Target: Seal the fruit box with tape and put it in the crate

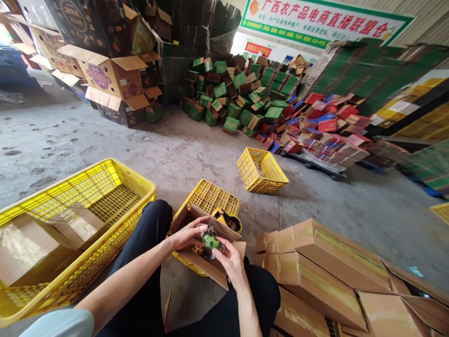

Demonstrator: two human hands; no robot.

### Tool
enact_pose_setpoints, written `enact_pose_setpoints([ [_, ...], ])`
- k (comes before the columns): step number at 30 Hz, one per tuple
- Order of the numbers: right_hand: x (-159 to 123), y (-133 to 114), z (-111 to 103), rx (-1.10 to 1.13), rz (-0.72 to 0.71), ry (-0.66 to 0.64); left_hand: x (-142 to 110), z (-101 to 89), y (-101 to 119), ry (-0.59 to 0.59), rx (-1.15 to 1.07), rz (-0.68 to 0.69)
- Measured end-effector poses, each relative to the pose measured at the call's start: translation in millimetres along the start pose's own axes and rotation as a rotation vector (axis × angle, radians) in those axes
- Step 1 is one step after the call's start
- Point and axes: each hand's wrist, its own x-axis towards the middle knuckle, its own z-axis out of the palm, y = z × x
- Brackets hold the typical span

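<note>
An open brown cardboard box rests on my lap and on an overturned yellow crate. Both hands hold a green fruit in clear wrapping inside the box. My left hand cups it from the left, fingers curled over the top. My right hand grips it from the lower right. A yellow and black tape dispenser lies on the crate just behind the box.
A big yellow crate holding open cardboard boxes stands at my left. Flat and folded brown boxes lie at my right. Another yellow crate sits tipped on the concrete floor. Piles of green and red cartons line the back.
</note>
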Motion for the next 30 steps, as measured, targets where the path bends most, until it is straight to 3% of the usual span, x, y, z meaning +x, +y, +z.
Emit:
enact_pose_setpoints([
  [6, 3, 4, -14, 0.070, 0.065, 0.001, 1, -4.1, 10, -0.226, 0.390, 0.039],
  [13, 2, 6, -7, 0.322, 0.142, 0.022, 10, -6.0, 2, -0.149, 0.451, 0.024],
  [24, 8, 25, -2, 0.238, 0.221, 0.142, 9, 6.8, -11, -0.085, 0.344, 0.039],
  [26, 10, 27, -5, 0.157, 0.176, 0.182, 10, 8.2, -11, -0.051, 0.305, 0.031],
  [30, 12, 27, -6, -0.009, -0.069, 0.213, 10, 7.8, -11, -0.024, 0.291, 0.003],
])
